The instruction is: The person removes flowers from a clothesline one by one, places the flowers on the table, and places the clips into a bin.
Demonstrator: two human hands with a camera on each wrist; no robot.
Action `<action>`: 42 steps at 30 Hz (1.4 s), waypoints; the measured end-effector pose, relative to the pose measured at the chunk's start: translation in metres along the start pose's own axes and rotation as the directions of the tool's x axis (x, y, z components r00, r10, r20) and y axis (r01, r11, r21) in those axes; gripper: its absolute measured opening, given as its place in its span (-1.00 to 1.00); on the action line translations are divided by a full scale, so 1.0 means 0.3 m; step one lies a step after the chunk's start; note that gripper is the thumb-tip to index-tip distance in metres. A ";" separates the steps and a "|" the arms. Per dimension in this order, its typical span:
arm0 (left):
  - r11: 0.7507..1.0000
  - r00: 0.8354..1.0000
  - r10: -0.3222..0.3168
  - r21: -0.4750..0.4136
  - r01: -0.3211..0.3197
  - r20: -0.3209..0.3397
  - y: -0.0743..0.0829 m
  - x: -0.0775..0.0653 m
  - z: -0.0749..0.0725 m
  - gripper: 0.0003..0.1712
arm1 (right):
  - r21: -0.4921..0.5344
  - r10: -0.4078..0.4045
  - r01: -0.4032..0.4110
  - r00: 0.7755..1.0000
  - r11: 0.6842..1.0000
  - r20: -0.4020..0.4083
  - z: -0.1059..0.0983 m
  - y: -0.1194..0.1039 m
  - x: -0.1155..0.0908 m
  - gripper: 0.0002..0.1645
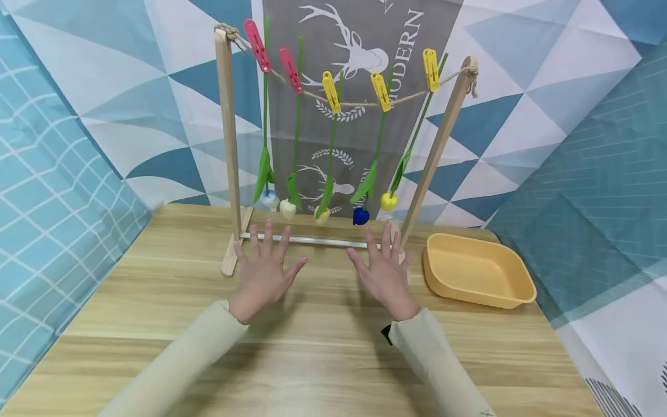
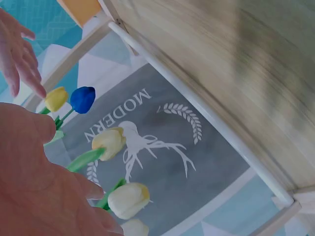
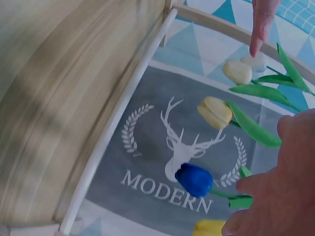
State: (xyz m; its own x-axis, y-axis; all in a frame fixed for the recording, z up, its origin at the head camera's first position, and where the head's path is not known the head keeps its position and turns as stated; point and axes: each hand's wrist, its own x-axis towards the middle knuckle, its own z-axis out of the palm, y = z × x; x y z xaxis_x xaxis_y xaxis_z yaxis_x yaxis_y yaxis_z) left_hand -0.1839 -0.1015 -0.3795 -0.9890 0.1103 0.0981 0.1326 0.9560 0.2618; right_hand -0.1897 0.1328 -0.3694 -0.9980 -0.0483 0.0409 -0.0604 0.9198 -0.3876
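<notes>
Both hands are held out over the table with fingers spread and nothing in them. The left hand [image 1: 264,272] is in front of the frame's left post, and the right hand [image 1: 384,269] is near its right post. Beyond them, artificial tulips hang upside down from a twine line [image 1: 312,95]: a pale blue tulip [image 1: 269,198], a white tulip [image 1: 288,209], a cream-yellow tulip [image 1: 322,216], a blue tulip [image 1: 361,216] and a yellow tulip [image 1: 388,201]. Pink clothespins [image 1: 257,45] clip the two left stems; yellow clothespins [image 1: 330,92] clip the others.
The wooden frame [image 1: 228,133] stands at the table's back, with a white crossbar [image 1: 323,240] low between its posts. A yellow-orange plastic basin [image 1: 479,295] sits at the right on the wood-grain table [image 1: 312,370]. Patterned cloth [image 1: 547,116] hangs behind.
</notes>
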 end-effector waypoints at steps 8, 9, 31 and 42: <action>0.999 1.000 -0.026 0.018 0.026 -0.003 -0.041 0.016 -0.030 -0.10 | -0.012 -0.005 0.004 0.999 1.000 -0.042 -0.041 0.065 0.011 -0.06; 0.999 1.000 -0.028 0.019 0.028 -0.002 -0.044 0.019 -0.035 -0.10 | -0.004 -0.007 0.006 0.998 1.000 -0.055 -0.048 0.073 0.013 -0.06; 0.837 0.982 -0.162 -0.541 0.083 -0.100 -0.290 0.147 -0.196 -0.09 | 0.505 0.164 -0.060 0.973 0.861 -0.164 -0.234 0.242 0.196 -0.19; 0.832 0.955 -0.207 -0.552 0.057 -0.214 -0.336 0.266 -0.153 -0.45 | 0.497 0.216 -0.136 0.970 0.857 -0.108 -0.213 0.267 0.311 -0.36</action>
State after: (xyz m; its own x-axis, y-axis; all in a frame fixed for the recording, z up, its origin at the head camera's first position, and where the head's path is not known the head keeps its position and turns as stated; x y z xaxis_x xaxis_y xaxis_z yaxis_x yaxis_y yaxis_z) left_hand -0.2731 -0.2017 -0.3539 -0.9579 -0.1508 0.2445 0.0897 0.6515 0.7533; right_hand -0.2864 0.2269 -0.3378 -0.9794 0.1941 0.0551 0.0745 0.6016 -0.7953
